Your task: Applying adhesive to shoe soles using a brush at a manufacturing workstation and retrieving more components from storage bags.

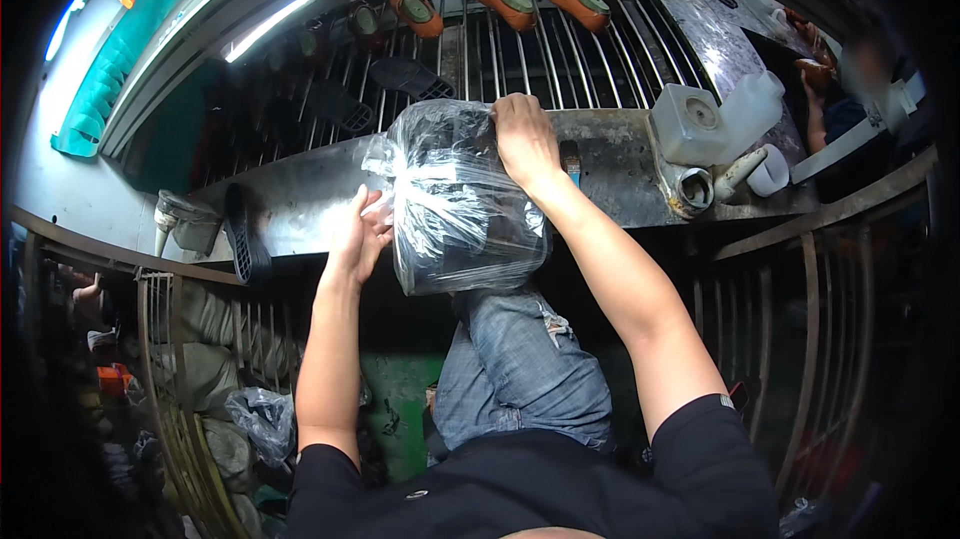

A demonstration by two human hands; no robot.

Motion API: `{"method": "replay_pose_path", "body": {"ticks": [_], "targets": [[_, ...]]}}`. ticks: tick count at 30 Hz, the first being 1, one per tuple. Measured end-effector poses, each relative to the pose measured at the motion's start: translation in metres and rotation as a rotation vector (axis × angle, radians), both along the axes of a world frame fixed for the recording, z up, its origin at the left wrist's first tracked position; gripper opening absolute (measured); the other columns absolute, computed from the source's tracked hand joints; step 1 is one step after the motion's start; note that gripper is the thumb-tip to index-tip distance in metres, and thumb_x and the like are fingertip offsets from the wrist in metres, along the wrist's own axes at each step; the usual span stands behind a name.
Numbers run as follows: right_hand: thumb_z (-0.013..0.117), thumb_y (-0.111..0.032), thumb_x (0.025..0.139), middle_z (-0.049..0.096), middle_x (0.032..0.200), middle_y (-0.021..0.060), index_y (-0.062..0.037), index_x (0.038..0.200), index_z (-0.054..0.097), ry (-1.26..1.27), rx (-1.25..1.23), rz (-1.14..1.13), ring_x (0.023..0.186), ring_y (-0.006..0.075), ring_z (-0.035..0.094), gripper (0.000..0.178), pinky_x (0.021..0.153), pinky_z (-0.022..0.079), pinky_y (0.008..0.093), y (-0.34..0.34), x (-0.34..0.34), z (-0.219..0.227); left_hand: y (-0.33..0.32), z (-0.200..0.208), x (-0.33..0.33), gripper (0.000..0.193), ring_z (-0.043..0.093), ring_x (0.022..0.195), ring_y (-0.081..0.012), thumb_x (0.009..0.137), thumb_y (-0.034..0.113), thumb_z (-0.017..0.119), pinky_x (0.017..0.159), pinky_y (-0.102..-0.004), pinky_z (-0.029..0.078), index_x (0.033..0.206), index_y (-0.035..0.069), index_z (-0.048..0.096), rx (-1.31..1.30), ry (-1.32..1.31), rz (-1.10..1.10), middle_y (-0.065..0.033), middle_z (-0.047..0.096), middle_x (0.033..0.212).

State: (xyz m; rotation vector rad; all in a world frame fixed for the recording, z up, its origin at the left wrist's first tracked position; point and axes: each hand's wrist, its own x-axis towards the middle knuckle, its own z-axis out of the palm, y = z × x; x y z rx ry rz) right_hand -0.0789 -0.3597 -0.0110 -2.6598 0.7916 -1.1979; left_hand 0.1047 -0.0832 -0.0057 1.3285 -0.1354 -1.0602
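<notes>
A clear plastic bag (470, 204), stuffed with dark items that I cannot make out, is gathered into a knot on its left side. It sits above my knees, against the front of the metal bench (610, 154). My right hand (527, 137) has its fingers bent over the bag's upper right edge and grips it. Beside the knot, my left hand (362, 239) has its thumb apart from its fingers, the fingertips at the plastic. Behind the right wrist, a brush with a blue band (571, 164) lies on the bench.
Orange shoes (502, 1) and dark soles (410, 79) rest on the barred rack behind the bag. A black sole (245, 234) leans at the bench's left edge near a pot (190, 219). Plastic containers (690, 124) and a glue-stained can (692, 189) stand right. Another person's arm (815, 104) shows far right.
</notes>
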Motion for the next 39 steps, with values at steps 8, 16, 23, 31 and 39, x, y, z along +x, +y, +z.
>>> {"method": "replay_pose_path", "body": {"ticks": [8,16,23,31,39], "targets": [[0.057,-0.012,0.096,0.063,0.104,0.009,-0.0078,0.105,0.064,0.032,-0.108,-0.058,0.106,0.0292,0.063,0.013,0.096,0.051,0.0449,0.002,-0.006,-0.004,-0.044,0.032,-0.012,0.054,0.071,0.121,-0.0296,0.118,0.045,0.048,0.108,-0.0514,0.057,0.147,0.001,0.059,-0.077,0.101,-0.015,-0.0171,0.072,0.137],[0.058,-0.013,0.097,0.065,0.107,0.0076,-0.0097,0.106,0.065,0.063,-0.15,-0.1,0.107,0.0283,0.064,0.012,0.093,0.053,0.0432,0.003,-0.014,-0.004,-0.037,0.057,-0.035,0.062,0.075,0.115,-0.0234,0.113,0.056,0.054,0.102,-0.0435,0.062,0.148,0.005,0.06,-0.136,0.133,-0.149,-0.0126,0.074,0.133],[0.06,-0.012,0.097,0.067,0.112,0.0086,-0.0104,0.114,0.071,0.206,-0.086,-0.068,0.11,0.0301,0.064,0.02,0.096,0.054,0.0439,0.022,0.013,0.005,0.012,-0.006,0.034,0.07,0.064,0.135,-0.0231,0.112,0.054,0.057,0.112,-0.0411,0.053,0.159,0.003,0.048,0.006,-0.238,-0.056,-0.0149,0.062,0.152],[0.063,-0.014,0.092,0.063,0.1,0.0074,-0.0109,0.102,0.067,0.223,-0.238,-0.154,0.099,0.0263,0.063,0.011,0.084,0.055,0.0397,0.023,0.022,-0.002,0.035,0.011,0.066,0.077,0.063,0.125,-0.0239,0.111,0.053,0.059,0.099,-0.0375,0.052,0.168,0.006,0.04,0.38,-0.622,-0.031,-0.0192,0.055,0.16],[0.064,-0.012,0.094,0.064,0.103,0.0097,-0.0082,0.107,0.069,0.214,-0.213,-0.09,0.1,0.028,0.063,0.014,0.084,0.056,0.0405,0.04,0.047,0.01,0.102,-0.024,0.153,0.052,0.07,0.117,-0.0226,0.112,0.031,0.064,0.102,-0.0365,0.054,0.15,-0.004,0.059,0.655,-1.177,-0.008,-0.0146,0.074,0.131]]}}
